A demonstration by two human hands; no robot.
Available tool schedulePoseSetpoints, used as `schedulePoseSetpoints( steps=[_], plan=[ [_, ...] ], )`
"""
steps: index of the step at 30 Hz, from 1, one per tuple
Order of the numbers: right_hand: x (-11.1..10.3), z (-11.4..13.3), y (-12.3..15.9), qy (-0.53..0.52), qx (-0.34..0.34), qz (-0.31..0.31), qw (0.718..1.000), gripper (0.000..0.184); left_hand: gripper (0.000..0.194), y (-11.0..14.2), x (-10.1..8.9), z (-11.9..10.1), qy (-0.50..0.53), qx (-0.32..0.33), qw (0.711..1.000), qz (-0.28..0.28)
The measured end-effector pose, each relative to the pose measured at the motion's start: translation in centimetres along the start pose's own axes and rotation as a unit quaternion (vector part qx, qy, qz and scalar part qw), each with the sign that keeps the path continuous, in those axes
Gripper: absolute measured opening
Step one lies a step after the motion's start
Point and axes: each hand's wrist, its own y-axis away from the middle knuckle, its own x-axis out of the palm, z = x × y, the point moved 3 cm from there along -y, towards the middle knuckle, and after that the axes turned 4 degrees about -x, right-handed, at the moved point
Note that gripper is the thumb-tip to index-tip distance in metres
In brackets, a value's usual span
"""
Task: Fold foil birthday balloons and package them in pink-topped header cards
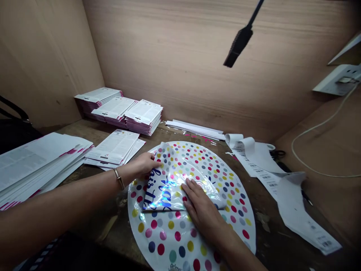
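A flat, round foil balloon [175, 237] with multicoloured dots lies on the table. On top of it rests a second dotted foil balloon [180, 195], folded, with blue lettering and a shiny surface. At the folded balloon's upper left edge, the fingers of my left hand [147, 162] are closed on the foil. My right hand [201, 207] lies flat on the folded balloon, fingers stretched out, pressing its lower right part. A bracelet [119, 178] circles my left wrist.
Several stacks of printed white packets [143, 113] stand at the back left. More packets [114, 146] and large printed sheets [36, 162] lie at left. A curling strip of barcode labels [293, 203] runs along the right. A black cable plug [238, 47] hangs above; a power outlet [337, 79] is at right.
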Motion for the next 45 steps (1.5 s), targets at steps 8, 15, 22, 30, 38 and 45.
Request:
schedulePoseSetpoints(
  steps=[8,15,22,30,38,45],
  plan=[
    [-12.9,-3.3,-4.3,-0.148,-0.008,-0.175,0.973,0.056,0.035,3.4,-0.5,-8.0,0.101,0.278,0.946,0.13],
    [-12.0,0.5,2.4,0.16,-0.144,-0.362,0.907,0.026,0.013,8.1,-1.5,-7.7,-0.13,0.591,0.788,-0.109],
    [-1.4,-1.0,5.9,0.134,-0.102,-0.107,0.98,0.043,0.029,6.7,3.1,3.6,-0.35,0.489,0.795,0.084],
    [-1.5,-1.0,6.8,0.003,-0.034,-0.139,0.99,0.036,0.025,6.7,2.4,3.8,-0.29,0.448,0.842,0.084],
    [-2.5,-2.6,4.3,-0.111,0.153,-0.129,0.973,0.025,0.022,6.6,3.1,2.5,-0.324,0.25,0.909,-0.081],
    [-2.5,-2.4,2.4,0.032,0.218,-0.124,0.967,0.034,0.016,5.8,3.9,1.9,-0.304,0.201,0.92,-0.143]
  ],
)
